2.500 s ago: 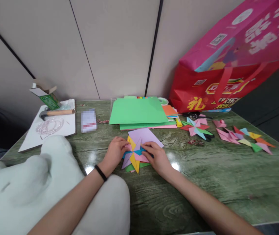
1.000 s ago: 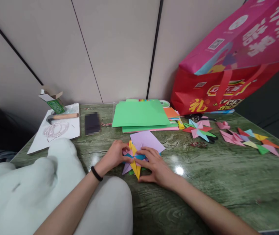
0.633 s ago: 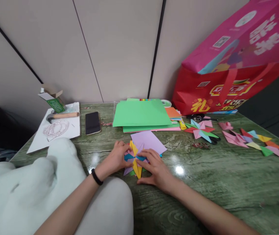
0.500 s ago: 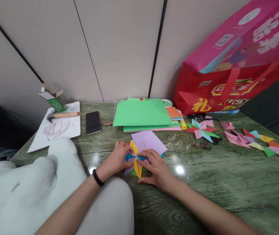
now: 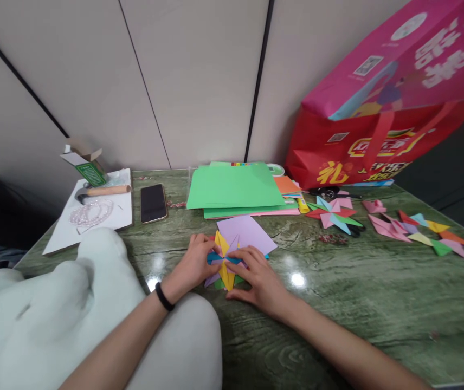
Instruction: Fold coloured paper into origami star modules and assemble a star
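A folded paper star (image 5: 226, 277) with yellow, blue and purple points lies on the table between my hands. My left hand (image 5: 194, 261) pinches its left side near a blue point, thumb and fingers bent around the paper. From the right, my right hand (image 5: 261, 281) holds the star, its fingers on the right blue point and its thumb by the lower yellow point. Just behind the star is a flat sheet of purple paper (image 5: 250, 234), partly overlapped by the star. Fingers hide some of the star's points.
Green paper sheets (image 5: 236, 187) are stacked at the back. A finished paper star (image 5: 333, 212) and loose folded pieces (image 5: 439, 230) lie at right, before a red bag (image 5: 337, 146). A phone (image 5: 153, 203), hammer (image 5: 105, 190) and white stuffed object (image 5: 53, 314) are at left.
The whole view has shifted slightly. Both hands stay on the star, with only small finger movements; the left thumb now sits a little nearer the star's centre.
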{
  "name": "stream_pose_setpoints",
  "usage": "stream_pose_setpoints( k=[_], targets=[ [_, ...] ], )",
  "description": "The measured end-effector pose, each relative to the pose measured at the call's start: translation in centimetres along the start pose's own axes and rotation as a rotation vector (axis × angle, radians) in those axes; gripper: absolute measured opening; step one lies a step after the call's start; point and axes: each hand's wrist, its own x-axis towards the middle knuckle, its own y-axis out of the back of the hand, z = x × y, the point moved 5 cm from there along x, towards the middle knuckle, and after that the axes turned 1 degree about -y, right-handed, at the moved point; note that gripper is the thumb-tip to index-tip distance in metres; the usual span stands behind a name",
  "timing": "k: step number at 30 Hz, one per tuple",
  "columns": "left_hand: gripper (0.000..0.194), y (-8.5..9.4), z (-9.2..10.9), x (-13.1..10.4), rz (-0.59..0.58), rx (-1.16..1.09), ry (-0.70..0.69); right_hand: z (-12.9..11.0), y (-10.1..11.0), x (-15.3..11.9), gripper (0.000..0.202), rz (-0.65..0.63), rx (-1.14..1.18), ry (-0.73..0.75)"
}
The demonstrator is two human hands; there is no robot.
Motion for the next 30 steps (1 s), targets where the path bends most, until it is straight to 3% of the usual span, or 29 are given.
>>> stream_pose_setpoints(
  k=[2,7,10,12,16,24,30],
  targets=[
    [0.023,0.0,0.1,0.0,0.013,-0.003,0.019,0.2,0.0,0.0,0.047,0.002,0.016,-0.024],
    [0.021,0.1,0.6,-0.2,0.024,0.002,0.042,0.2,-0.3,0.0,0.066,0.004,0.024,0.007],
    [0.021,0.2,0.9,-0.3,0.048,0.008,0.036,0.1,-0.2,0.0,0.062,0.039,0.065,-0.019],
    [0.023,0.3,1.1,-0.3,0.081,0.000,0.011,0.6,0.2,0.1,0.052,0.115,0.109,-0.099],
    [0.028,0.3,1.4,-0.4,0.111,-0.063,-0.050,2.7,1.4,-0.1,0.040,0.301,0.165,-0.395],
    [0.046,0.5,1.0,-0.3,0.127,-0.110,-0.004,4.2,0.4,-0.3,0.053,0.151,0.318,-0.594],
    [0.043,1.8,-0.5,0.1,0.284,-0.347,0.152,4.5,0.7,0.0,0.056,0.280,0.818,-0.741]
  ],
)
